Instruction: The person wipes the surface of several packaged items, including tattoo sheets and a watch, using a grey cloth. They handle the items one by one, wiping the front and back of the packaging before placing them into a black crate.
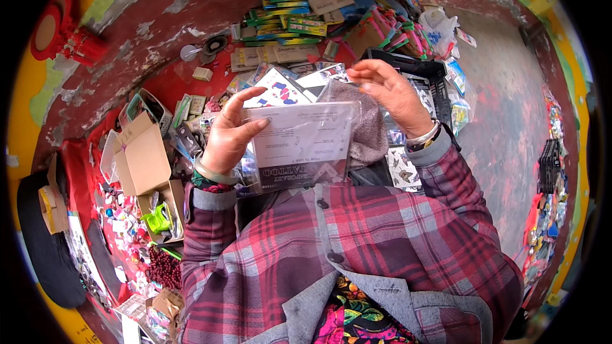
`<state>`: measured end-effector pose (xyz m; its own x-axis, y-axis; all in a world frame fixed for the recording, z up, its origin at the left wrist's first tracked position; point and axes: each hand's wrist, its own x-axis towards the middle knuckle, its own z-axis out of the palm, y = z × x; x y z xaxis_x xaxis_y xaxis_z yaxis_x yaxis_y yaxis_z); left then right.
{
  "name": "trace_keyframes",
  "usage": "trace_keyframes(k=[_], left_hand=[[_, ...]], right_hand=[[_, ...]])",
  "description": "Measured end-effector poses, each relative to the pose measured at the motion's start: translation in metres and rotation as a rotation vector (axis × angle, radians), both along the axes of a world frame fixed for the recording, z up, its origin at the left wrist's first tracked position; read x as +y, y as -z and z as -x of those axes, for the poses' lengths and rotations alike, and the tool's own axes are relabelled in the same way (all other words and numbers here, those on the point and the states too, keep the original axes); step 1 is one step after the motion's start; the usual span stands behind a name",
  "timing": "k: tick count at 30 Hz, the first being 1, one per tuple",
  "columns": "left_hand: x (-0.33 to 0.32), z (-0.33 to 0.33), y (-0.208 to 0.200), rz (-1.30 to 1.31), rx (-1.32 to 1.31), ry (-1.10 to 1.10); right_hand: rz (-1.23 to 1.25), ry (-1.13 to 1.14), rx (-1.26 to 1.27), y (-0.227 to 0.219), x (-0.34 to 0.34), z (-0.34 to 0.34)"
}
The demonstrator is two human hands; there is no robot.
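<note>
Right now your left hand [228, 132] pinches the left edge of a clear plastic sleeve of printed sheets [301, 145], thumb over the front and fingers behind, so the flat pack stands upright in front of your chest where you can see its face. Your right hand [390, 92] is open, fingers curled loosely above the sleeve's top right corner; it seems to touch a grey felt-like piece [370, 124] tucked behind the sleeve, though that contact is hard to make out. Below and beyond lies a red cloth [162, 83] spread with stacked colourful packets [287, 22]. An open cardboard box [143, 156] sits near your left forearm, within easy reach.
</note>
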<state>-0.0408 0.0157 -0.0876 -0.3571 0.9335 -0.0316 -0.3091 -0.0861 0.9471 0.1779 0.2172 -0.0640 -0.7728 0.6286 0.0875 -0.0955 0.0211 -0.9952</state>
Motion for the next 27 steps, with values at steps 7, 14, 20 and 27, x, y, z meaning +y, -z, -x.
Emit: trace_keyframes(k=[7, 14, 20, 27], left_hand=[[-0.001, -0.023, -0.037, -0.017, 0.192, 0.066], [-0.017, -0.02, -0.047, -0.067, 0.146, 0.069], [-0.015, -0.015, -0.045, -0.208, 0.007, -0.027], [0.004, -0.013, -0.043, -0.226, -0.102, -0.041]], right_hand=[[-0.806, -0.466, -0.421, -0.039, -0.032, 0.039], [-0.369, -0.588, -0.367, -0.041, -0.016, 0.025], [-0.007, -0.455, -0.428, -0.041, 0.001, -0.003], [0.052, -0.364, -0.282, -0.053, 0.008, -0.026]])
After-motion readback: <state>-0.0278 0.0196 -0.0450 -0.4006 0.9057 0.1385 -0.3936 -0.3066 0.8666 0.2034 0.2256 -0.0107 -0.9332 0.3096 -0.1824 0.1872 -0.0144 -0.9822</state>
